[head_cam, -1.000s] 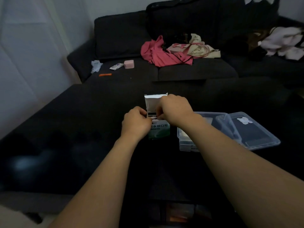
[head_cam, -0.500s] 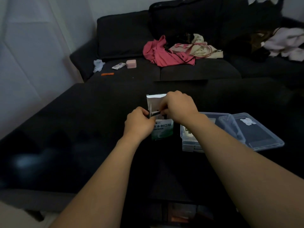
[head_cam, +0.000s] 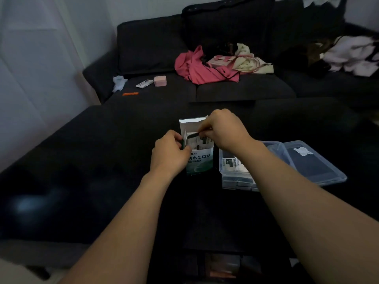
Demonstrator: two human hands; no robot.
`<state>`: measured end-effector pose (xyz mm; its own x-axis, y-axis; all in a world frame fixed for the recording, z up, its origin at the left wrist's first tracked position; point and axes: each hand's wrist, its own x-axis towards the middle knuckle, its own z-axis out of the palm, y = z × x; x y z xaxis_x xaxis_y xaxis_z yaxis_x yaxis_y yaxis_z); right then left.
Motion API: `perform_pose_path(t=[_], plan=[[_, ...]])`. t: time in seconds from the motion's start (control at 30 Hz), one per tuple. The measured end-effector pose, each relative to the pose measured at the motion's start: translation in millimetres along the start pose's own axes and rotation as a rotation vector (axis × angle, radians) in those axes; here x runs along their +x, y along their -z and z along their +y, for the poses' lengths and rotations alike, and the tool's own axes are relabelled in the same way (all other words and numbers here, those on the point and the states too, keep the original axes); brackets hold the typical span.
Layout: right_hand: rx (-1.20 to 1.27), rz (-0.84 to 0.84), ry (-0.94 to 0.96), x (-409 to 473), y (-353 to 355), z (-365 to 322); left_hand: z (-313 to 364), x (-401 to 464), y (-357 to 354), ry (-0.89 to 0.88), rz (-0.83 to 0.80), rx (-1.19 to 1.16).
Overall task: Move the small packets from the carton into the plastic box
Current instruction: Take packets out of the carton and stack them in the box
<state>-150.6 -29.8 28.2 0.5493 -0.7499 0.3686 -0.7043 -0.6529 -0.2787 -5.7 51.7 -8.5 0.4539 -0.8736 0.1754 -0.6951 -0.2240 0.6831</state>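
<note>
- Carton [head_cam: 200, 160] stands upright on the dark tabletop, steadied by left hand [head_cam: 169, 153] closed on its side.
- Right hand [head_cam: 222, 131] pinch grip has now drawn a packet [head_cam: 193, 135] partway out; plastic box [head_cam: 231, 167] waits just beside.

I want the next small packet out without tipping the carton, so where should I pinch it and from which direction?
Pinch the top edge of a small packet where it stands above the open carton mouth, coming straight down from above. The packets stand upright and packed together, so only their tops show. The right hand is already there; the left hand steadies the carton's side.
</note>
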Motion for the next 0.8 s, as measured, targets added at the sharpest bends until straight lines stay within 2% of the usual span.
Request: perform_pose_path(t=[0.27, 0.47, 0.67, 0.8], plan=[[0.059, 0.009, 0.044, -1.3, 1.4, 4.6, 4.3, -2.6, -2.5, -0.048, 0.015, 0.02], [0.1, 0.094, 0.069, 0.2, 3.7, 10.0, 8.0, -2.5, -3.2, -0.065, 0.025, 0.011], [0.174, 0.084, 0.085, -2.4, 6.6, 14.3, 11.1, -6.3, -5.8, -0.177, 0.153, 0.012], [0.22, 0.081, 0.085, -4.6, 11.1, 14.0, 13.0, -7.0, -6.3, -0.24, 0.176, 0.011]])
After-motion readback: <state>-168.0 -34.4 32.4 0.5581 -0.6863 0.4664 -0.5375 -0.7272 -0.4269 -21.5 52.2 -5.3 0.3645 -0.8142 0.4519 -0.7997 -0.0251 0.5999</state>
